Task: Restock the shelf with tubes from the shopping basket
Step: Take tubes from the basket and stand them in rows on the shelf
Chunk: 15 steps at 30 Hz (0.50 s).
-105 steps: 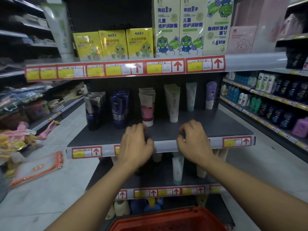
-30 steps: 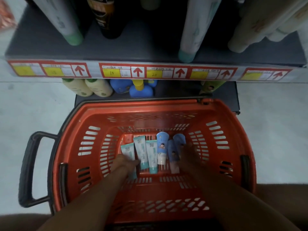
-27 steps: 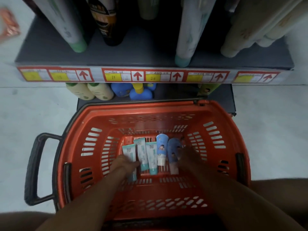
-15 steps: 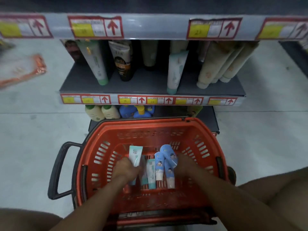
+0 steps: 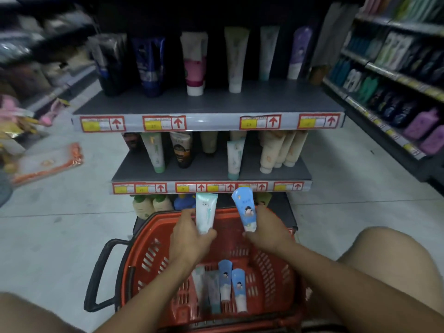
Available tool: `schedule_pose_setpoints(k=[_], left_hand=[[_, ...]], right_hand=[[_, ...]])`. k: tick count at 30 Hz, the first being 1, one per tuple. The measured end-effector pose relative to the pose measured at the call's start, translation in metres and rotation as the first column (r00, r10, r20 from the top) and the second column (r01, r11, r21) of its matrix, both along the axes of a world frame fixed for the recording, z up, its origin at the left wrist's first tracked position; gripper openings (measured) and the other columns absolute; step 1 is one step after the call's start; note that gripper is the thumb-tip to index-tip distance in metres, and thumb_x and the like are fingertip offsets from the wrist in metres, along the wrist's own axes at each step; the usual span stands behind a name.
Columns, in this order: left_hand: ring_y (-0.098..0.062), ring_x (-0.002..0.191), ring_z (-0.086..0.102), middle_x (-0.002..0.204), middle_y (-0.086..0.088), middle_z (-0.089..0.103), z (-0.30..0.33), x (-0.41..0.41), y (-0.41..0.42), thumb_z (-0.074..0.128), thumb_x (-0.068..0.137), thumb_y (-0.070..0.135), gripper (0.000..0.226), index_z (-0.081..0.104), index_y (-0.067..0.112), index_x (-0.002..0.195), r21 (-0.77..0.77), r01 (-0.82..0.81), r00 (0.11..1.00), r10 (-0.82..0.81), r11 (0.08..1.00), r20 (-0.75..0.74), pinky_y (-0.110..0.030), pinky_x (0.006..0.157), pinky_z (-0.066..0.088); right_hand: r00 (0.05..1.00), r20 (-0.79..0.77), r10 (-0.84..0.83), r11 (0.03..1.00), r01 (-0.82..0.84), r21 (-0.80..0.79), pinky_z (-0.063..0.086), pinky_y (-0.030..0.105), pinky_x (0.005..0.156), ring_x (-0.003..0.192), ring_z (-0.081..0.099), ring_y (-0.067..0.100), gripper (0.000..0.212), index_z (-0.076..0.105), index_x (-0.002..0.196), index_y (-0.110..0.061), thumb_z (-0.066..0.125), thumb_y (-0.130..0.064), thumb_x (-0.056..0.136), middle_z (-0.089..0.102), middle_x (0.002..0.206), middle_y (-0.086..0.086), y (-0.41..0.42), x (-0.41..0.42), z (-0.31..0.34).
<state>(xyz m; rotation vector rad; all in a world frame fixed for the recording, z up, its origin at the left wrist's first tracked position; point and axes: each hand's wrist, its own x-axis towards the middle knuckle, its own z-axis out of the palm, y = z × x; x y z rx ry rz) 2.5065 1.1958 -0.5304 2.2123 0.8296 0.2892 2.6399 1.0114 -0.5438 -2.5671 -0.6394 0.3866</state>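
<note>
Now two tubes are up above the basket: the pale mint-green plastic tube (image 5: pixel 205 212) sits upright in the left hand (image 5: pixel 189 239), fingers (image 5: pixel 208 234) wrapped round its lower end, cap end down. Beside it, the light blue plastic tube with a cartoon child printed on it (image 5: pixel 245 210) is in the right hand (image 5: pixel 269 233), fingers clamped on its lower part, and it leans slightly to the left. Both tubes are held just in front of the lower grey shelf's price strip (image 5: pixel 211 187), apart from each other.

Below the hands, the red plastic shopping basket (image 5: pixel 271 272) stands on the pale floor (image 5: pixel 60 236), its black handle (image 5: pixel 96 275) sticking out to the left. Four tubes lie on its bottom, side by side: two mint-green ones (image 5: pixel 206 289) on the left, two blue ones (image 5: pixel 231 284) on the right.

Further out, the upper grey shelf (image 5: pixel 209 104) carries upright tubes in dark blue, pink-and-white, cream and lilac, well apart from one another.
</note>
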Motion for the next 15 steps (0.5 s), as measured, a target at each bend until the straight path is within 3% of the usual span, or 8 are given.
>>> schedule_pose_setpoints(k=[5,10,15], left_hand=[[-0.010,0.091,0.067,0.104,0.013,0.064,0.055,0.018,-0.014,0.080,0.069,0.043,0.057,0.044,0.038,0.114,0.045,0.026,0.982,-0.034,0.999,0.186,-0.040,0.067,0.061],[-0.004,0.091,0.066,0.104,0.016,0.064,0.112,0.048,-0.032,0.083,0.073,0.042,0.057,0.047,0.035,0.117,0.115,0.050,0.933,-0.088,0.992,0.350,-0.018,0.060,0.050],[-0.001,0.088,0.067,0.096,0.018,0.067,0.175,0.090,-0.053,0.080,0.069,0.044,0.053,0.049,0.040,0.113,0.176,0.060,0.877,-0.135,0.983,0.461,-0.031,0.072,0.058]], right_hand=[[0.986,0.139,-0.090,0.983,0.065,0.173,0.057,0.043,0.076,0.095,0.064,0.020,0.052,0.049,0.114,-0.029,0.079,-0.048,0.076,0.063,0.108,-0.005,-0.012,0.005,0.062],[0.947,0.283,-0.153,0.941,0.052,0.334,0.056,0.040,0.079,0.100,0.063,0.017,0.056,0.049,0.122,-0.030,0.081,-0.048,0.079,0.061,0.114,-0.007,-0.025,0.030,0.118],[0.884,0.398,-0.247,0.885,0.038,0.463,0.056,0.045,0.079,0.095,0.060,0.016,0.053,0.052,0.116,-0.027,0.084,-0.041,0.075,0.055,0.108,-0.006,-0.040,0.075,0.168]])
